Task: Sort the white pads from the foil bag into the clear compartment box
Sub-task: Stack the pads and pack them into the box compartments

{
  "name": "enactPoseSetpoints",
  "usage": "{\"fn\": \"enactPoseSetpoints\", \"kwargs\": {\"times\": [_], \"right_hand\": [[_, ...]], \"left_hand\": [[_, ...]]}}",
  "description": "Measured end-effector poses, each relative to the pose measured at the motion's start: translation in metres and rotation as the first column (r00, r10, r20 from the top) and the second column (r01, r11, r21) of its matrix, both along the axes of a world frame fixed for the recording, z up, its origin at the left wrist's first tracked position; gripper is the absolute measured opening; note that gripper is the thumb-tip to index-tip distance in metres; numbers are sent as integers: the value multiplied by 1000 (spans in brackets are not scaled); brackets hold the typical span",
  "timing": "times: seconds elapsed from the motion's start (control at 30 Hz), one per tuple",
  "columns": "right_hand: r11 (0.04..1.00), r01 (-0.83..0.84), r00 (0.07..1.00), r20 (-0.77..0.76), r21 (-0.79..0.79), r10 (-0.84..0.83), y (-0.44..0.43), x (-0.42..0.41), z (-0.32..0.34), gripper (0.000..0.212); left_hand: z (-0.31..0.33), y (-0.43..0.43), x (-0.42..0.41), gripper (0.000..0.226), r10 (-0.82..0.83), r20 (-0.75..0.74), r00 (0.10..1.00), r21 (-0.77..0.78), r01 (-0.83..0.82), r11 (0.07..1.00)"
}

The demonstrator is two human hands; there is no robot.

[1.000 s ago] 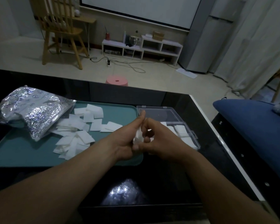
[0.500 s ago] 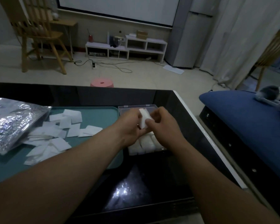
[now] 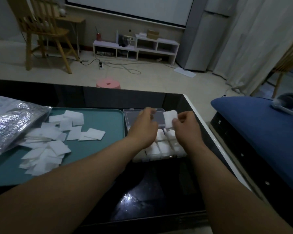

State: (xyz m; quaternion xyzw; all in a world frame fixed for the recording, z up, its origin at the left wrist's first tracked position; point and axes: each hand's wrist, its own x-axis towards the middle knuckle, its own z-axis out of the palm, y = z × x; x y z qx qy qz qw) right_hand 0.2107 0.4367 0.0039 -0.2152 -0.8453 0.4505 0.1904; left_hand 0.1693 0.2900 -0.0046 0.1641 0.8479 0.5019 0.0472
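Hands are raised side by side over the clear compartment box (image 3: pixel 159 149), which lies on the dark glossy tabletop (image 3: pixel 142 196) just right of a teal tray (image 3: pixel 100 122). A folded white pad (image 3: pixel 170 121) is pinched upright between the thumb and fingers of the right hand (image 3: pixel 187 128), above the far part of the box. The left hand (image 3: pixel 143 129) is held just beside it, apart from the pad, with the fingers loosely curled and blurred; nothing can be seen in its grip. The box's clear lid (image 3: pixel 139 115) is laid open on the far side, and white pads are seen packed in several near compartments, partly hidden by the wrists. On the tray, loose white pads (image 3: pixel 57 137) are scattered in an overlapping pile, spilling from the mouth of the crinkled foil bag (image 3: pixel 10 122), which rests at the left edge of the tray. A blue cushion (image 3: pixel 260 125) is seen to the right of the tabletop, and a pink stool (image 3: pixel 108 83) stands on the floor beyond its far edge.
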Motion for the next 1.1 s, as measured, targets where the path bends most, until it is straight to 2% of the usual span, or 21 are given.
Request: {"fn": "enactPoseSetpoints", "kwargs": {"times": [0.07, 0.17, 0.27, 0.53, 0.7, 0.8, 0.9, 1.1], "right_hand": [[1000, 5, 1000, 27, 15, -6, 4, -2, -6, 17], [998, -27, 998, 58, 62, 23, -1, -6, -17, 19], [994, -30, 997, 77, 101, 23, -5, -11, -21, 18], [987, -61, 978, 209, 152, 28, -11, -19, -25, 19], [975, -85, 957, 288, 206, 22, -11, -22, -26, 16], [957, -103, 947, 321, 271, 11, -9, -22, -29, 16], [914, -117, 960, 280, 388, 5, -7, -20, -33, 31], [862, -200, 936, 352, 465, 27, -8, -17, -33, 24]], "left_hand": [[-14, -8, -5, 31, -67, -174, 982, -232, 26, 972], [-29, -13, -5, 23, -158, -237, 959, -448, 36, 893], [-35, -15, -5, 21, -158, -293, 943, -454, 8, 891], [-36, -13, -5, 18, -133, -276, 952, -431, 1, 903], [-38, -13, -6, 37, -143, -296, 944, -420, 5, 908], [-38, -13, -6, 43, -231, -317, 920, -508, 41, 861], [-39, -13, -5, 43, -312, -376, 873, -626, 9, 780], [-41, -13, -4, 47, -393, -388, 833, -689, 21, 724]]}}
